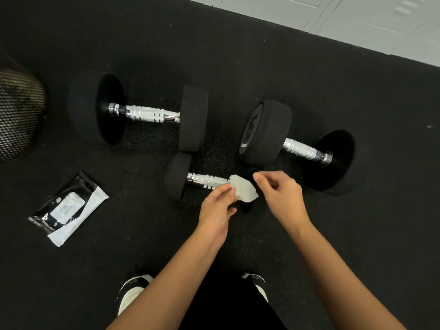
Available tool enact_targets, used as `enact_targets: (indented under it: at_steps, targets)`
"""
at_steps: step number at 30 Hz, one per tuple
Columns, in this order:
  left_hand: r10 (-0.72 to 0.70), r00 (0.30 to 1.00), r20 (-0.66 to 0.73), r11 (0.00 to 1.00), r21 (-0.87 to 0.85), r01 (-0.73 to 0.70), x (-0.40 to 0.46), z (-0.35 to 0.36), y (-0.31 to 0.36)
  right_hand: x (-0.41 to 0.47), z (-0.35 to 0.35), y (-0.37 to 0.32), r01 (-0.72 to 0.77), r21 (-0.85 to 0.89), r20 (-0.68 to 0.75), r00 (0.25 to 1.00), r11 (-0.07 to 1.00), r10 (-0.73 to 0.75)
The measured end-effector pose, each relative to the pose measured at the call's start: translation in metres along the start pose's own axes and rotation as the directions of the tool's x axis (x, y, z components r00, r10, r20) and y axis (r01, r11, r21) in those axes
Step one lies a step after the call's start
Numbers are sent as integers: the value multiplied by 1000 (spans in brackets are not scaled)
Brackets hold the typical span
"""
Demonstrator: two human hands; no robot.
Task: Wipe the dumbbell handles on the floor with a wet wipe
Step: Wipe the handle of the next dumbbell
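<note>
Left hand (217, 206) pinches crumpled white wet wipe (244, 190) above small chrome-handled black dumbbell (204, 180); right hand (281, 194) loosely curled, seemingly empty. Wiping apparently not begun; three handles remain.

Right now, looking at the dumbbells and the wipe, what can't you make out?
Head view only:
- Small dumbbell: its right weight is hidden behind the wet wipe and both hands.
- Right hand: motion-blurred, so whether it touches the wipe is unclear.
- Wipe packet: label too small to read.
- Mesh object: cut off by left edge.
</note>
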State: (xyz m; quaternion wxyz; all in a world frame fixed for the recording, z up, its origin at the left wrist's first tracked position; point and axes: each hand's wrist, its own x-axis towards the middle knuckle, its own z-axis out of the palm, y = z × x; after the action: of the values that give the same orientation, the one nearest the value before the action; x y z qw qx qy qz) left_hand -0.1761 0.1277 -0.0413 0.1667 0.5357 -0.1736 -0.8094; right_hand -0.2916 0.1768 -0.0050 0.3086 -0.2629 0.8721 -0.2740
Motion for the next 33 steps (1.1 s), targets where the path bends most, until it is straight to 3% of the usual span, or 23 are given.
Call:
enact_targets:
  at_steps: [3, 5, 6, 7, 8, 9, 10, 11, 13, 14, 16, 20, 23, 27, 31, 33]
  targets:
    - [41, 994, 100, 998, -59, -35, -1, 4, 2, -1, -3, -13, -214, 254, 315, 940, 943, 128]
    - [164, 983, 82, 976, 128, -174, 3, 1, 3, 3, -2, -13, -313, 336, 355, 916, 888, 188]
    - [275, 960, 59, 913, 295, -280, 5, -2, 5, 6, -2, -13, -323, 363, 327, 922, 874, 205]
    - [420, 906, 57, 782, 484, -393, 8, -6, 8, 9, -1, -11, -292, 341, 270, 941, 893, 205]
    - [574, 812, 103, 568, 665, -486, 11, -9, 12, 11, -1, -10, -236, 261, 198, 962, 936, 187]
    - [683, 699, 213, 301, 790, -535, 18, -13, 15, 13, 0, -9, -155, 122, 123, 983, 980, 140]
    - [698, 619, 360, 50, 838, -543, 27, -17, 17, 14, 3, -8, -63, -34, 60, 996, 997, 65]
    - [623, 614, 485, -142, 841, -522, 36, -21, 20, 14, 7, -8, 46, -181, 29, 999, 982, -41]
    - [407, 743, 532, -294, 846, -445, 49, -26, 25, 14, 19, -7, 260, -418, 56, 964, 871, -260]
    - [339, 793, 506, -320, 855, -409, 54, -30, 26, 15, 26, -6, 336, -499, 71, 935, 799, -348]
    - [282, 824, 492, -360, 850, -384, 62, -36, 29, 21, 39, -2, 400, -614, 67, 886, 681, -460]
    - [213, 839, 501, -375, 835, -404, 67, -36, 36, 25, 52, 4, 409, -748, 160, 875, 522, -457]
    - [164, 859, 486, -388, 832, -397, 69, -34, 40, 17, 55, 16, 438, -753, 214, 869, 491, -447]
    - [177, 861, 477, -387, 838, -385, 68, -34, 37, 16, 47, 26, 477, -798, 251, 819, 368, -516]
    - [211, 855, 473, -357, 852, -383, 69, -35, 37, 15, 56, 9, 405, -828, 289, 901, 387, -323]
    - [207, 859, 469, -353, 855, -381, 71, -35, 36, 8, 59, 9, 396, -841, 291, 905, 368, -310]
